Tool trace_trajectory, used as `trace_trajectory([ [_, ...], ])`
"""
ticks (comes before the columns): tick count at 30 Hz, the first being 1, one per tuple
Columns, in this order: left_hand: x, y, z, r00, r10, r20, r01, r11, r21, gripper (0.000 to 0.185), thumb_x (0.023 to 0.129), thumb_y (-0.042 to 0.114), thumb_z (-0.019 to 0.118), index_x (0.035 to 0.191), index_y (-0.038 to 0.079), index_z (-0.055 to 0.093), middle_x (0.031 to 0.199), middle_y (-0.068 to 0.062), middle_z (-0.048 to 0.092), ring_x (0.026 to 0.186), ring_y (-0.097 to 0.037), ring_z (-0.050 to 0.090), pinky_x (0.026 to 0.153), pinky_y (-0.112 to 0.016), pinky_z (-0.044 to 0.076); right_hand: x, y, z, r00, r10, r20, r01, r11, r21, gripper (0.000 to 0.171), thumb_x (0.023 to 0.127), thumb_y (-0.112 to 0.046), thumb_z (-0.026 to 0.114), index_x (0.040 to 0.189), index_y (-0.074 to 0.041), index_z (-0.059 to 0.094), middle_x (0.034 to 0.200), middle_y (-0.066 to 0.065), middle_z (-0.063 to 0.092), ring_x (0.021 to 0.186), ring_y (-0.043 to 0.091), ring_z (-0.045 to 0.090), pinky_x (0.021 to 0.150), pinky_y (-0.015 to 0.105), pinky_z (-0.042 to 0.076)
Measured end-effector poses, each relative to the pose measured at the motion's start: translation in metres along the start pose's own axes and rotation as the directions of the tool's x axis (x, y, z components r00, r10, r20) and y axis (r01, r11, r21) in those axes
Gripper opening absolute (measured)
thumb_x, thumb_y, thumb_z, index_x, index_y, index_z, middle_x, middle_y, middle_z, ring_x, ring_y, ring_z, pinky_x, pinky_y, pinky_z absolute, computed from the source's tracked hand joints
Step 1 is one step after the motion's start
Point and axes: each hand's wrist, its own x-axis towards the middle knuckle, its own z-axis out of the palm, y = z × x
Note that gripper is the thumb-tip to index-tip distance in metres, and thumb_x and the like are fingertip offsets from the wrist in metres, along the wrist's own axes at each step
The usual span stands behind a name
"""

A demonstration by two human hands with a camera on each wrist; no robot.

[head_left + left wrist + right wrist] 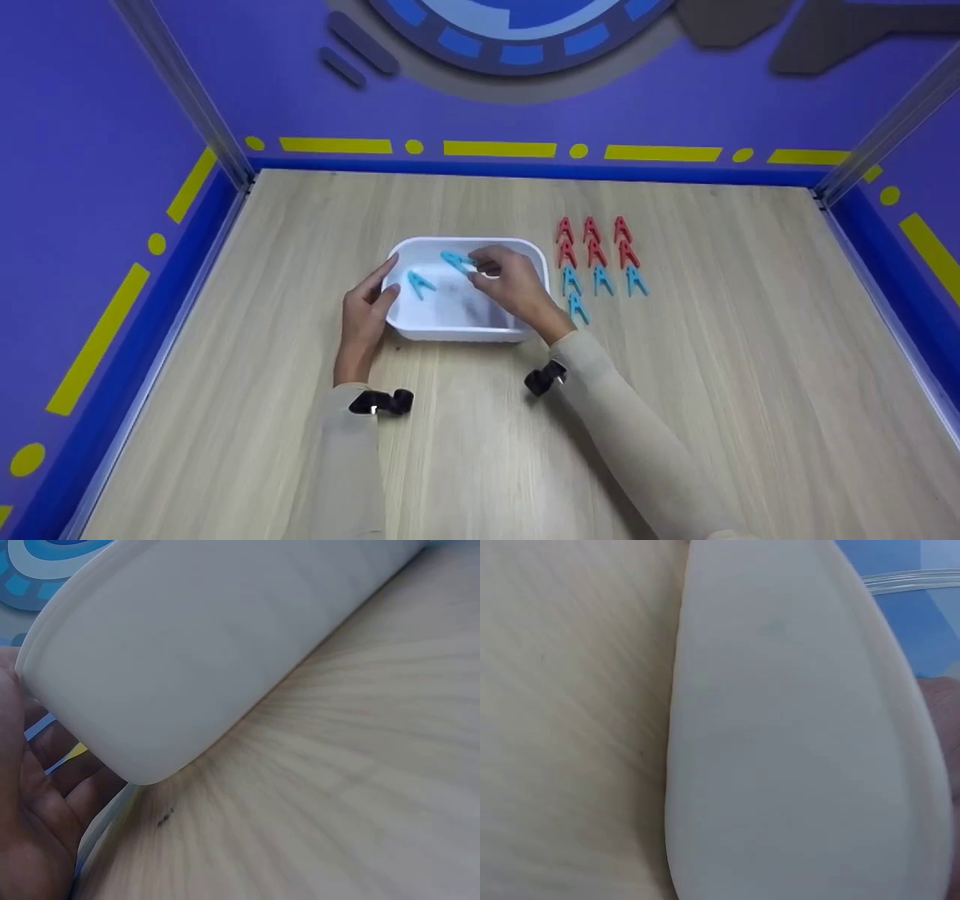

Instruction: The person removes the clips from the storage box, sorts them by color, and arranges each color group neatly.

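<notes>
A white plastic tub (pixel 465 334) sits on the table. My left hand (pixel 365 319) grips its left end, thumb and forefinger at the rim; in the left wrist view more fingers (pixel 60 750) lie against the outside of the wall. Over the tub, my right hand (pixel 510 281) pinches a light-blue clothespin (pixel 454 260) by one end, its other end pointing left. Another light-blue clothespin (pixel 420 284) lies inside the tub near the left hand. In the right wrist view the tub's outer wall (pixel 780 727) hides most of the hand.
Right of the tub, red clothespins (pixel 590 229) stand in two rows of three. Nearer me comes a row of three light-blue clothespins (pixel 602 280), then a single light-blue one (pixel 577 308). Blue panels (pixel 510 112) enclose the wooden table (pixel 465 450) at the back and sides.
</notes>
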Motion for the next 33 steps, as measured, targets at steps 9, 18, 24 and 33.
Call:
trace_trajectory([
  [9,-0.002,0.000,-0.002,0.999,0.049,-0.001,-0.049,0.999,0.007,0.048,0.103,0.003,0.061,0.149,0.016,0.063,0.158,0.001,0.053,0.151,-0.014,0.040,0.125,-0.030,0.030,-0.035,0.003,-0.028,0.990,-0.079,-0.115,0.080,0.997,0.005,0.033,0.098,-0.008,0.077,0.128,0.003,0.071,0.117,0.014,0.072,0.107,0.027,0.071,0.099,0.039,0.059],
  [18,-0.002,0.000,0.000,1.000,0.002,0.004,-0.002,1.000,0.028,0.048,0.106,0.004,0.059,0.152,0.017,0.060,0.161,0.002,0.049,0.154,-0.013,0.036,0.126,-0.029,0.026,-0.071,0.015,-0.060,0.979,-0.020,-0.205,0.024,1.000,0.018,0.033,0.098,-0.010,0.078,0.129,-0.001,0.070,0.121,0.012,0.070,0.109,0.026,0.069,0.101,0.045,0.057],
  [24,-0.005,0.011,0.001,1.000,-0.013,0.018,0.012,1.000,0.007,0.049,0.105,-0.002,0.057,0.153,0.009,0.057,0.163,-0.005,0.047,0.156,-0.021,0.033,0.127,-0.031,0.025,-0.090,0.030,-0.081,0.966,0.013,-0.260,-0.007,1.000,0.023,0.033,0.097,-0.007,0.078,0.128,0.001,0.070,0.122,0.013,0.070,0.111,0.030,0.069,0.100,0.047,0.058],
  [33,-0.013,0.031,0.000,1.000,0.001,0.030,0.001,0.998,-0.060,0.048,0.103,-0.003,0.058,0.150,0.004,0.059,0.161,-0.010,0.048,0.156,-0.028,0.033,0.127,-0.033,0.026,-0.109,0.061,-0.104,0.944,0.091,-0.318,-0.100,0.995,-0.012,0.032,0.096,-0.002,0.077,0.126,0.005,0.070,0.122,0.020,0.068,0.112,0.034,0.068,0.100,0.051,0.057],
])
